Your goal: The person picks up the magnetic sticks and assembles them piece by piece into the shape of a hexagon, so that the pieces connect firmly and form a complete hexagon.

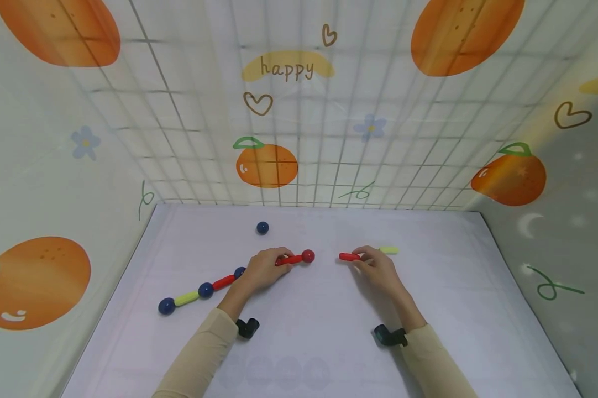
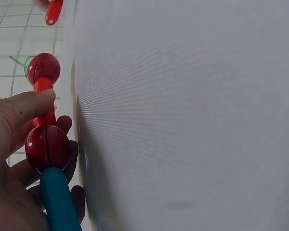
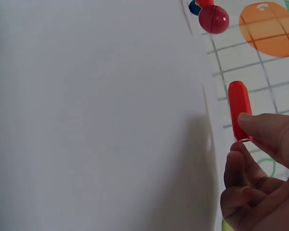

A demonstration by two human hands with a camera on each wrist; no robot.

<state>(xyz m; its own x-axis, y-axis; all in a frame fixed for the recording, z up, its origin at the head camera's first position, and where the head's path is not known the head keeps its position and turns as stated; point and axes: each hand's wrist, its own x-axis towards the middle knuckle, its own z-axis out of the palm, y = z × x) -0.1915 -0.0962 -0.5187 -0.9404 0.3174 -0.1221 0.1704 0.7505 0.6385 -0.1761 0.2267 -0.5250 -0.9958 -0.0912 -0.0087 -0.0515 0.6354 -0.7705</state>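
A chain of balls and rods runs across the table's left half. From its left end come a blue ball (image 1: 167, 306), a yellow-green rod (image 1: 187, 298), further blue balls and a red rod (image 1: 224, 282). My left hand (image 1: 266, 269) pinches the red rod near the chain's right end, between two red balls; the end red ball (image 1: 308, 256) sticks out past the fingers. In the left wrist view, a teal rod (image 2: 59, 199) joins the nearer red ball (image 2: 47, 148) under the palm. My right hand (image 1: 378, 268) pinches a loose red rod (image 3: 239, 108), pointing at the end ball, apart from it.
A loose blue ball (image 1: 262, 228) lies toward the back of the white table (image 1: 309, 315). Just behind my right hand is a loose yellow-green rod (image 1: 388, 250). Patterned curtains with oranges (image 1: 267, 166) and a grid hang at the back and sides.
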